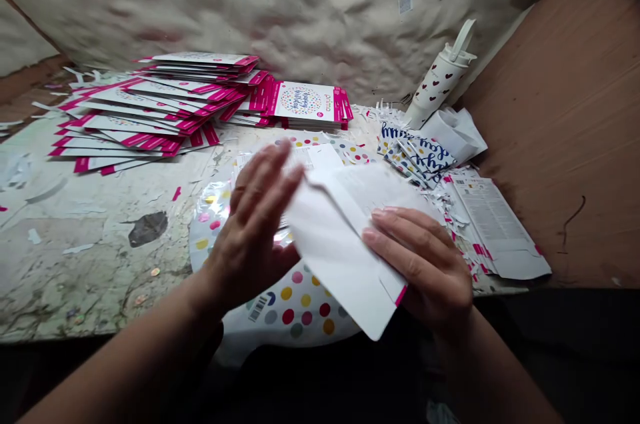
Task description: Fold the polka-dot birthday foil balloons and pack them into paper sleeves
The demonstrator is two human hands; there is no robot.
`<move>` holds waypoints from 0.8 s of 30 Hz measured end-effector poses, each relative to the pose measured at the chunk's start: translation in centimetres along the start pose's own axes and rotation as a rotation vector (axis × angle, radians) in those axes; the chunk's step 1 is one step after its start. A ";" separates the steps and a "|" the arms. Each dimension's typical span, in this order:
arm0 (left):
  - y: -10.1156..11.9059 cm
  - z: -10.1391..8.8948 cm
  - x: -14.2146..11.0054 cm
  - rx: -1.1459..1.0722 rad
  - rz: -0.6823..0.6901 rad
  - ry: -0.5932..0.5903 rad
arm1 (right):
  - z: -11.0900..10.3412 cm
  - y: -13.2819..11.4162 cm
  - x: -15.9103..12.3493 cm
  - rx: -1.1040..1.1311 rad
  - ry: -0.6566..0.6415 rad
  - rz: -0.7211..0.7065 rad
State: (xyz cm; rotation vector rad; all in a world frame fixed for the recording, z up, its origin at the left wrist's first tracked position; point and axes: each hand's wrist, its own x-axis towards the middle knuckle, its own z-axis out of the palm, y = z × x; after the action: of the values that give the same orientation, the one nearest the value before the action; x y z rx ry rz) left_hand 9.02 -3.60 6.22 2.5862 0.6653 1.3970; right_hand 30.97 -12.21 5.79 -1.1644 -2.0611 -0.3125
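Note:
My right hand (420, 264) is shut on a folded white card sleeve (340, 244) with a pink edge strip. My left hand (255, 224) is blurred with motion, its flat fingers against the sleeve's left side. Under both hands lies a round polka-dot foil piece (295, 304) with a barcode. Behind them, several stacks of pink-edged "happy birthday" packs (150, 111) spread across the worktop (85, 264). One pack (305, 104) lies face up.
Blue-lettered printed pieces (417, 154), white paper shreds and a pink-edged printed sheet (495, 224) lie to the right. A heart-patterned white bottle (440, 74) stands at the back, before a textured wall (260, 4). A brown board (560, 111) rises at the right.

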 end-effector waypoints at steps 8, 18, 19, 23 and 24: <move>0.1 2.4 -7.9 -0.155 -0.021 -0.559 | 3.3 -0.5 -6.1 -0.039 -0.284 -0.106; -0.3 4.0 -4.8 -0.098 -0.502 -0.760 | 4.0 0.5 -4.1 0.229 -0.608 0.567; -0.6 4.2 -4.2 -0.050 -0.578 -0.758 | 4.1 0.9 -3.7 0.225 -0.628 0.645; -2.4 5.5 -2.6 0.104 -0.637 -0.820 | 4.4 1.3 -2.7 0.057 -0.656 0.583; -2.9 5.7 -2.3 0.098 -0.627 -0.853 | 4.4 1.2 -2.5 0.020 -0.666 0.503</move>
State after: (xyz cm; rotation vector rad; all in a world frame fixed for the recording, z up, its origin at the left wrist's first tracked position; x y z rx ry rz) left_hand 11.63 -1.50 0.35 2.3592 1.2066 0.0577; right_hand 30.62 -10.85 0.82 -1.8976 -2.1833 0.3912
